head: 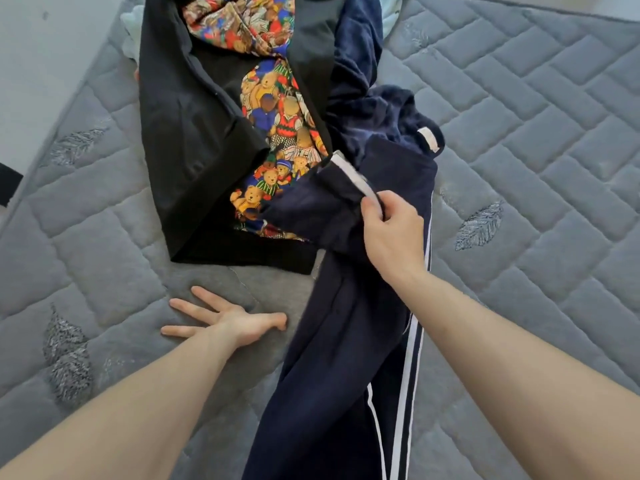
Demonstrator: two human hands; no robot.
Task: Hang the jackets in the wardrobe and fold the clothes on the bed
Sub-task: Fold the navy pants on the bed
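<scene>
Navy trousers with white side stripes (346, 358) lie lengthwise down the middle of the bed. My right hand (391, 233) pinches the white-edged waistband fold of the trousers and lifts it slightly. My left hand (225, 320) lies flat with fingers spread on a grey cloth (242, 285) on the mattress, just left of the trouser leg. Beyond them a black jacket (187, 140) lies open, showing its teddy-bear print lining (277, 123). A navy velvety garment (360, 81) is bunched to the right of the jacket.
The grey quilted mattress (519, 133) stretches to the right and left of the clothes. A pale blue garment (130, 32) peeks out behind the jacket at the top left. The floor (41, 64) shows past the mattress's left edge.
</scene>
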